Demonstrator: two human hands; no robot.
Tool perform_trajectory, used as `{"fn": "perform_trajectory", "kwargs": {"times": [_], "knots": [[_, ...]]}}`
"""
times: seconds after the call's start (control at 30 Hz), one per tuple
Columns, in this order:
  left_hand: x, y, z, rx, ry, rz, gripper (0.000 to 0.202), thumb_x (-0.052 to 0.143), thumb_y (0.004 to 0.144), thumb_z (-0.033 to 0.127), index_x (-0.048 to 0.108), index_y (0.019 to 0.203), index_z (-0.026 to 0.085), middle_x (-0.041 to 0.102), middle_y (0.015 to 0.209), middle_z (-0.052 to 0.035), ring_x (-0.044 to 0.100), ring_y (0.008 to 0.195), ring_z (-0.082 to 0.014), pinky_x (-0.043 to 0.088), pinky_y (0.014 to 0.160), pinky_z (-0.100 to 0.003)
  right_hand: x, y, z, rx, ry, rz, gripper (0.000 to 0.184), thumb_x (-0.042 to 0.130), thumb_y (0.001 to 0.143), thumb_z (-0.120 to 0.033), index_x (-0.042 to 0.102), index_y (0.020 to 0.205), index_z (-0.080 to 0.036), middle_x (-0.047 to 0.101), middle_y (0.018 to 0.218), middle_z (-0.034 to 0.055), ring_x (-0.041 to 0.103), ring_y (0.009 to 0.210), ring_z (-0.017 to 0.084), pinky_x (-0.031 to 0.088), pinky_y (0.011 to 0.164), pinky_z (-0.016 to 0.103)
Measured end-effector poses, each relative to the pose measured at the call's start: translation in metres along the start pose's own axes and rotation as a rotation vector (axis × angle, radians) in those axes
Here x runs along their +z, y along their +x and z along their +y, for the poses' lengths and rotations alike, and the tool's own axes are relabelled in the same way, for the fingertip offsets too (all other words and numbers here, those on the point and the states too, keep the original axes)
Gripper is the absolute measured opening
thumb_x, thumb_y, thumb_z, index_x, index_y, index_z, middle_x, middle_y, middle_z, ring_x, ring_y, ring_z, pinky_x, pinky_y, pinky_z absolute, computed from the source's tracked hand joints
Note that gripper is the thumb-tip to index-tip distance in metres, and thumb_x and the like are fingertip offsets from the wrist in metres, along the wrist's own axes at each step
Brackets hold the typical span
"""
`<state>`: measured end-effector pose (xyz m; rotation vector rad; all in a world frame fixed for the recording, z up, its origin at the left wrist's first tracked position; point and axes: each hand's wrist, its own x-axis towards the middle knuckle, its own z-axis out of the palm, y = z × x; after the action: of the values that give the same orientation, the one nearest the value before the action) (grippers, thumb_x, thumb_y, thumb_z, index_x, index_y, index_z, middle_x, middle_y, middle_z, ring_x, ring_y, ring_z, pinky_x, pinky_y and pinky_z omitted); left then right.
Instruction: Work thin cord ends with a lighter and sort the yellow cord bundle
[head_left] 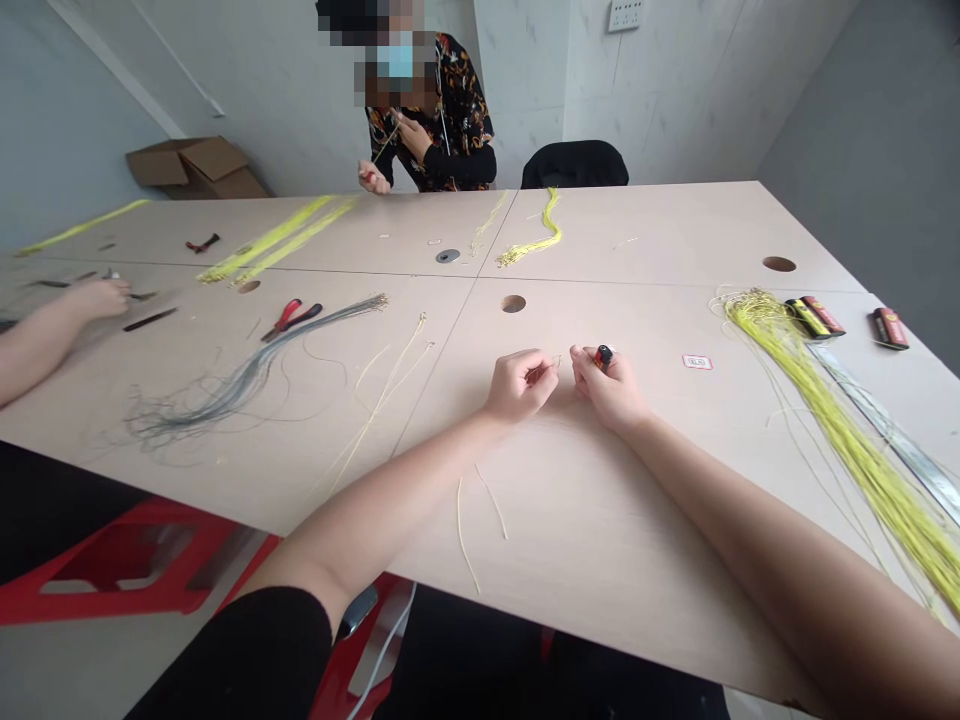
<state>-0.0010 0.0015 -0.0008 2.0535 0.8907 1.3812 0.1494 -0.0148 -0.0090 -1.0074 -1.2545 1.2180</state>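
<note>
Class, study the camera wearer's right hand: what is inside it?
The right hand is closed around a black-and-orange object; one end shows. The hand covers the rest, so its full shape cannot be seen.

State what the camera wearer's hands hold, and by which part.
The right hand grips what looks like a lighter by its body, black end protruding. The left hand pinches a thin cord, apparently near one end.

No text is legible. The red-bordered label (697,362) on the table (570,510) carries dark characters too small to resolve. The pack (889,328) at far right appears printed, likewise unreadable.
</note>
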Motion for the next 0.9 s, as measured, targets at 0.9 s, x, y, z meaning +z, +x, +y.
{"fn": "perform_trajectory", "kwargs": {"times": [0.9], "knots": [[-0.001, 0.001, 0.0005, -0.012, -0.011, -0.007, 0.024, 0.053, 0.077, 0.022, 0.047, 0.054, 0.018, 0.044, 0.049, 0.0043, 0.038, 0.047, -0.0076, 0.03, 0.047, -0.023, 0.0011, -0.0026, -0.0093, -0.075, -0.141, 0.06, 0.021, 0.067, 0.075, -0.039, 0.065, 0.076, -0.018, 0.036, 0.053, -0.0057, 0.032, 0.051, 0.009, 0.025, 0.049, 0.026]]}}
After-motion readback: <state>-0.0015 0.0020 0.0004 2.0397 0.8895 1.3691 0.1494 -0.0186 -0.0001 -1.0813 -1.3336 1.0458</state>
